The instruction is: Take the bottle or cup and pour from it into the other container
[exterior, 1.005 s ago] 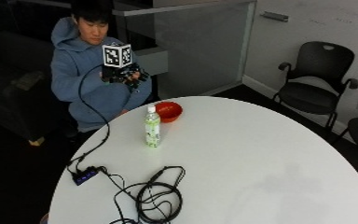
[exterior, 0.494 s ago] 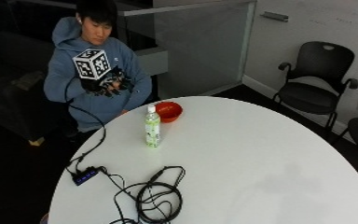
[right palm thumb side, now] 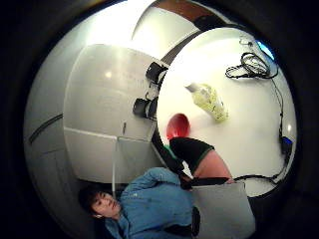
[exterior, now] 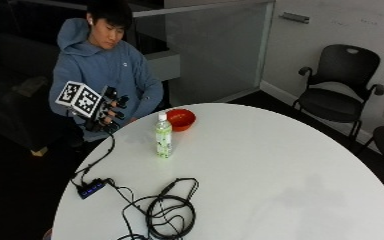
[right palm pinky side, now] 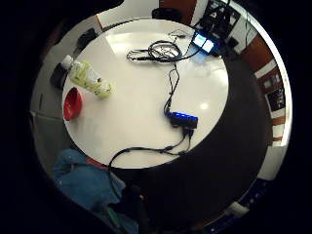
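— Where is your gloved right hand [exterior: 107, 112] now?

— You hold it raised off the near edge of the round white table [exterior: 265, 165], beside your chest, over no object. Its fingers look loosely curled and hold nothing.

— And the things you are to use?

— The bottle [exterior: 163, 135] stands upright on the table, capped, with pale green contents. The red bowl [exterior: 181, 119] sits just behind it, near the rim by you; the two look apart.

— What else lies on the table?

— A coil of black cable [exterior: 170, 215] and a small hub [exterior: 91, 188] with blue lights.

— What do the palm views add?

— The little finger side view shows a lit screen [right palm pinky side: 204, 43] beyond the table's far rim. The outside view alone shows the black chair [exterior: 338, 95] by the wall and a glass partition [exterior: 212, 45] behind you.
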The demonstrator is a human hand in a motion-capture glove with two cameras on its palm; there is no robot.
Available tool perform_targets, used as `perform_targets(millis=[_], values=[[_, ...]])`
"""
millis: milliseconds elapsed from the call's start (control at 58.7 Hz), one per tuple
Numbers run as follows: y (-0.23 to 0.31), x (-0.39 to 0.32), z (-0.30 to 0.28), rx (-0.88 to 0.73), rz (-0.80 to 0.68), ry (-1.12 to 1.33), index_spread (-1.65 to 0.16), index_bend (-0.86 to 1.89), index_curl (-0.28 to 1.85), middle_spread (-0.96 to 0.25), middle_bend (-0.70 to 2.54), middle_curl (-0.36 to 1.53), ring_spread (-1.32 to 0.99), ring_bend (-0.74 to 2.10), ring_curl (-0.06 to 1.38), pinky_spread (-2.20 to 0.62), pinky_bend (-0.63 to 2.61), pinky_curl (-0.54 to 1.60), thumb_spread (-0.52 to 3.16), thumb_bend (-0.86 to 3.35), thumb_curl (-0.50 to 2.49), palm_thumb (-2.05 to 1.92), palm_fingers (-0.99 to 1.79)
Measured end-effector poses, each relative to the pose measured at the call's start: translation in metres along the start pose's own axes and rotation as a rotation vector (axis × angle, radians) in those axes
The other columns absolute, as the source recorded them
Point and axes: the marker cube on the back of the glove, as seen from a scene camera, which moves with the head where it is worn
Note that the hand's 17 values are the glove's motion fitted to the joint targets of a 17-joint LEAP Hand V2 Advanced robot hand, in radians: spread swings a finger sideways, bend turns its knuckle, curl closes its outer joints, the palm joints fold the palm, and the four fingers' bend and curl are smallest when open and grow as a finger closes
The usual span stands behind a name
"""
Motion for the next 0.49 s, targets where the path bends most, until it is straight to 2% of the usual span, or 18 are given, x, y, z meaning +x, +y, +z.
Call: perform_targets(millis=[494], values=[[-0.043,0.055,0.049,0.011,0.040,-0.313,-0.42,0.14,0.21,-0.04,0.19,0.31,0.18,0.52,0.29,0.24,0.67,0.26,0.90,-0.03,0.33,0.48,-0.02]])
